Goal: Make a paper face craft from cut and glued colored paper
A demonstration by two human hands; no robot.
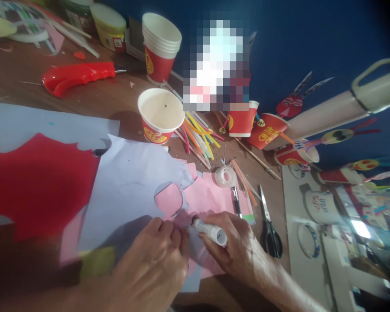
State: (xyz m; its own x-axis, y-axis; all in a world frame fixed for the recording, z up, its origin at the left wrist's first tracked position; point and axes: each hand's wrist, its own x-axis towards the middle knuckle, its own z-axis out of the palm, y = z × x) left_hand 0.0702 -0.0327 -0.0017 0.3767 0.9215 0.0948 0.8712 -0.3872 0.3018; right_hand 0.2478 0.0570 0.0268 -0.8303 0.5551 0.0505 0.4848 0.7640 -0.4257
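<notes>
My right hand (237, 247) grips a white marker (216, 234), its dark tip pointing left and down at the paper. Close beside it, my left hand (156, 255) rests on the paper with its fingers curled in. What those fingers hold, if anything, is hidden. Under both hands lies a white sheet (123, 173) with a round hole cut in it; pink paper (169, 199) shows through the hole. More cut pink paper (204, 193) extends to the right. A roll of clear tape (225, 176) and a dark pen (236, 201) lie on that paper.
Black-handled scissors (272, 236) lie right of my right hand. Red paper (45, 182) is at left, with a red-handled tool (81, 77) beyond. An open paper cup (160, 115), stacked cups (160, 47) and colored straws (198, 134) stand or lie farther back. A blurred patch hides part of the background.
</notes>
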